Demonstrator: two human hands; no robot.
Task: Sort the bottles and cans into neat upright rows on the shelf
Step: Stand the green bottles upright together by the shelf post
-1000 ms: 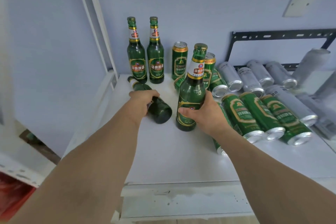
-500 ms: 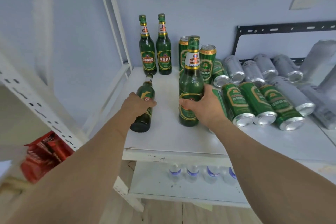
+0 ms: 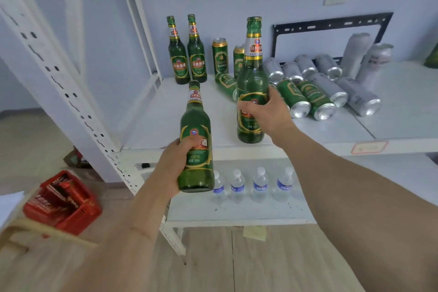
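Note:
My left hand (image 3: 176, 161) grips a green beer bottle (image 3: 196, 125), upright and lifted in front of the white shelf's (image 3: 166, 111) front edge. My right hand (image 3: 265, 111) grips a second green bottle (image 3: 251, 73), upright over the shelf near its front. Two green bottles (image 3: 187, 54) stand side by side at the back left. Beside them two green cans (image 3: 220, 55) stand upright. Several green cans (image 3: 305, 97) and silver cans (image 3: 331, 83) lie on their sides to the right.
White perforated shelf posts (image 3: 78, 92) rise at the left. Several small water bottles (image 3: 251, 185) stand in a row on the lower shelf. A red basket (image 3: 64, 201) sits on the wood floor at the left. Two silver cans (image 3: 365, 59) stand at the back right.
My left hand has lifted its lying bottle off the shelf and turned it upright, nearer to me. The right hand's bottle stays upright. The camera has pulled back and down.

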